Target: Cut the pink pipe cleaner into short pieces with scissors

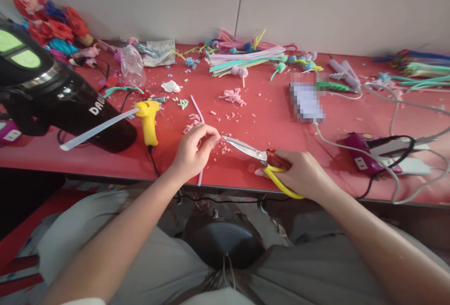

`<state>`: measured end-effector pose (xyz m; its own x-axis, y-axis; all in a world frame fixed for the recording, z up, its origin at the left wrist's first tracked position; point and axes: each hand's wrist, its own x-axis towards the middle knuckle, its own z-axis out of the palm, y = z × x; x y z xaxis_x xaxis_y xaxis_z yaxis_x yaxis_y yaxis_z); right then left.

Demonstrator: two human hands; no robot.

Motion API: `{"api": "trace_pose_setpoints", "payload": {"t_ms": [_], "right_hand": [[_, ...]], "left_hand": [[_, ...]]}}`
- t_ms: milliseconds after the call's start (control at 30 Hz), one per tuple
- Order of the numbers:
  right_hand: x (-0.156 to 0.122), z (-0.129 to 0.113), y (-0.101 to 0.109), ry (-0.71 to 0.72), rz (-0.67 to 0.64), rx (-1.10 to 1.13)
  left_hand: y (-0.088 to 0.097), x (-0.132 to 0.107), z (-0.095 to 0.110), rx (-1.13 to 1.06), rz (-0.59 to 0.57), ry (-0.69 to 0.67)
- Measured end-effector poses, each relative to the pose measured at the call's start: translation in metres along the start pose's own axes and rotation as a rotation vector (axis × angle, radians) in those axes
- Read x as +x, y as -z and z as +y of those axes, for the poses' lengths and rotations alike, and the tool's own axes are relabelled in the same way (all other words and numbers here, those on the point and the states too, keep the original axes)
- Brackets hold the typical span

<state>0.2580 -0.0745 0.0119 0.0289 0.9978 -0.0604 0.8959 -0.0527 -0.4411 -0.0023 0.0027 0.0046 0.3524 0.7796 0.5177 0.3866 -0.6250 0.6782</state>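
Note:
My left hand [198, 148] is closed, thumb and forefinger pinching a tiny pale piece, apparently pipe cleaner, mostly hidden by the fingertips. Right at those fingertips are the blade tips of the scissors [246, 148], which have red and yellow handles. My right hand [298, 171] is wrapped round the handles, and the blades look nearly closed. A lilac pipe cleaner [197, 108] shows above and below my left hand; whether the hand touches it is hidden. Short pink clippings [233, 96] lie in a heap beyond the hands, with more scattered under the blades.
On the red table [274, 108], a yellow glue gun [150, 124] and black bottle-shaped appliance [94, 94] stand left. Bundled pipe cleaners [246, 61] lie at the back. To the right are a blurred-out device [307, 101], white cables and a purple power strip [365, 155].

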Motion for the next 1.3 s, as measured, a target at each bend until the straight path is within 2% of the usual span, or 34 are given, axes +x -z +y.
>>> {"api": "trace_pose_setpoints", "payload": {"t_ms": [800,1300], "right_hand": [[-0.0001,-0.0012,0.0019,-0.018,-0.026,0.013],[0.0001,0.0007,-0.001,-0.022,0.013,0.019]], "left_hand": [[-0.0006,-0.001,0.0002,-0.027,0.024,0.021],[0.0,-0.0001,0.003,-0.014,0.01,0.047]]}}
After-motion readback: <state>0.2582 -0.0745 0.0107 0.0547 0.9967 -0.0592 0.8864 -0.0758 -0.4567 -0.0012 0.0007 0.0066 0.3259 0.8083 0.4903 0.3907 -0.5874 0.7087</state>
